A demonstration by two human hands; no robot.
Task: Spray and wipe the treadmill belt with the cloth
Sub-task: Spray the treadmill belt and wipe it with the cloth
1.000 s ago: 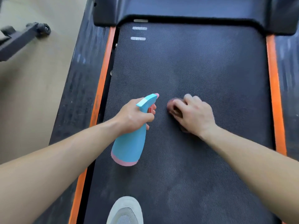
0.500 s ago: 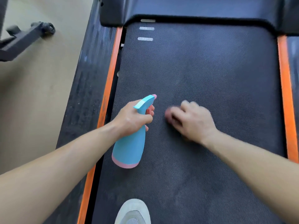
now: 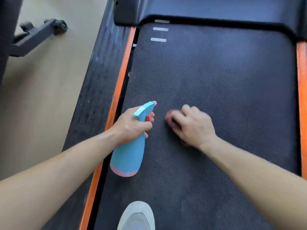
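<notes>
Both hands are over the treadmill belt (image 3: pixel 216 80). The left hand (image 3: pixel 131 125) grips a blue spray bottle (image 3: pixel 129 155) round its neck, with the nozzle pointing up the belt. Just beside it the right hand (image 3: pixel 194 127), blurred, curls its fingers over a pinkish cloth (image 3: pixel 169 117) pressed to the belt. A grey shoe (image 3: pixel 137 216) stands near the left orange strip (image 3: pixel 116 103).

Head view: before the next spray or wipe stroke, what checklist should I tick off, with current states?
1. Left hand grips the spray bottle: ok.
2. Nozzle aimed forward over the treadmill belt: ok.
3. Right hand holds the cloth down on the belt: ok.
4. Cloth spread flat: cannot tell, mostly hidden and blurred.
5. Shoe apart from the wiping spot: ok.
6. Belt wet with spray: cannot tell.
</notes>
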